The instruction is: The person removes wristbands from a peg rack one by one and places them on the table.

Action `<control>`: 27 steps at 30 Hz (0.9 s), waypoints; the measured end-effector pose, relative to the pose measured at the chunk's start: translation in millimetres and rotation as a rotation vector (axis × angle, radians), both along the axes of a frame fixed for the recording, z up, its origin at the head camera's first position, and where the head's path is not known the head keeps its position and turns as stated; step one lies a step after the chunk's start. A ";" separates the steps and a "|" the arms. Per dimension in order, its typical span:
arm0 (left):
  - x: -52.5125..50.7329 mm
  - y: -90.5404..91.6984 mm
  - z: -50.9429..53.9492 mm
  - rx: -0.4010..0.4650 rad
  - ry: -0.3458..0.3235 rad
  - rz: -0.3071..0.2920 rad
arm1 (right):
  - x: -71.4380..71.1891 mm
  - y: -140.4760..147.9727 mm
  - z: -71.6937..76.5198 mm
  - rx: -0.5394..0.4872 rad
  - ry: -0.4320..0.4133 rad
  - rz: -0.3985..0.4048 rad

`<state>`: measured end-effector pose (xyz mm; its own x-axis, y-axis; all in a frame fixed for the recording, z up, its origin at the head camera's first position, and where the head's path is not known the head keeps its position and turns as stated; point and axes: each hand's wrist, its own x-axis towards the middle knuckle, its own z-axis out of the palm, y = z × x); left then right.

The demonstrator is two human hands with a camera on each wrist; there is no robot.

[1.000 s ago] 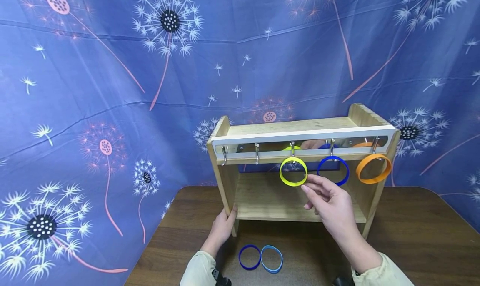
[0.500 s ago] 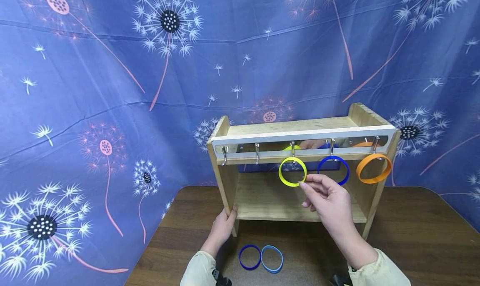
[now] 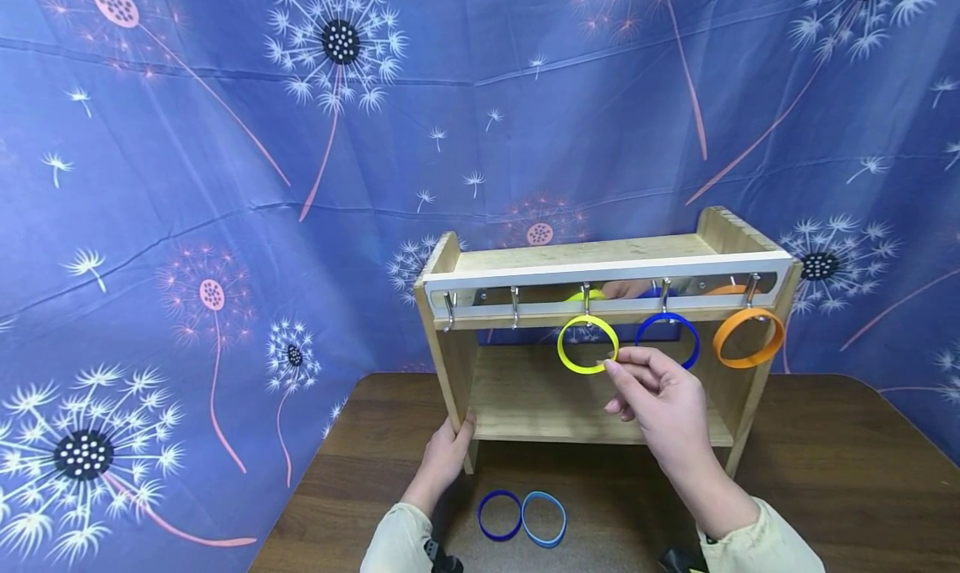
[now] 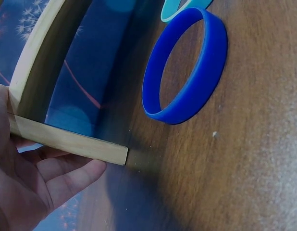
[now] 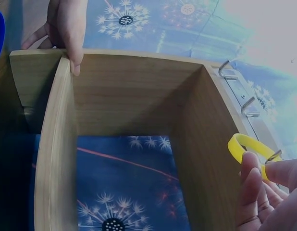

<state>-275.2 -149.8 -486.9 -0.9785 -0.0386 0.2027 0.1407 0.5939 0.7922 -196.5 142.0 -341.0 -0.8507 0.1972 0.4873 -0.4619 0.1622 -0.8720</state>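
Observation:
A yellow silicone wristband (image 3: 577, 367) hangs at the middle hook (image 3: 587, 302) of the wooden shelf's front rail. My right hand (image 3: 669, 402) pinches its lower right edge between thumb and fingertips. In the right wrist view the yellow wristband (image 5: 254, 143) has the hook's tip inside its loop, partly covered by the right hand (image 5: 266, 199). My left hand (image 3: 442, 458) grips the lower left side of the wooden shelf (image 3: 532, 389). Up close in the left wrist view, the left hand (image 4: 38, 180) has fingers under the wooden edge.
A blue wristband (image 3: 695, 342) and an orange wristband (image 3: 738, 362) hang on the two right hooks. The two left hooks are bare. On the wooden table (image 3: 832, 448) a dark blue wristband (image 3: 498, 540) and a light blue wristband (image 3: 551, 545) lie before the shelf.
The right thumb has come onto the yellow wristband's edge, and the band has shifted slightly, first left and then right. The left hand keeps its place on the shelf.

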 end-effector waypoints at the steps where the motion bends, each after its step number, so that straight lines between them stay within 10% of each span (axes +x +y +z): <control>1: 0.0 0.0 -0.1 -0.001 0.001 -0.003 | 0.2 0.2 0.1 -0.001 0.000 -0.001; 27: 0.9 0.3 1.3 0.006 -0.003 -0.013 | 6.3 4.9 4.0 -0.083 0.021 0.045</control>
<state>-274.3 -149.5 -485.5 -0.9795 -0.0273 0.1993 0.1456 0.5872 0.7963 -190.2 146.8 -337.0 -0.8496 0.1992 0.4883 -0.4851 0.0683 -0.8718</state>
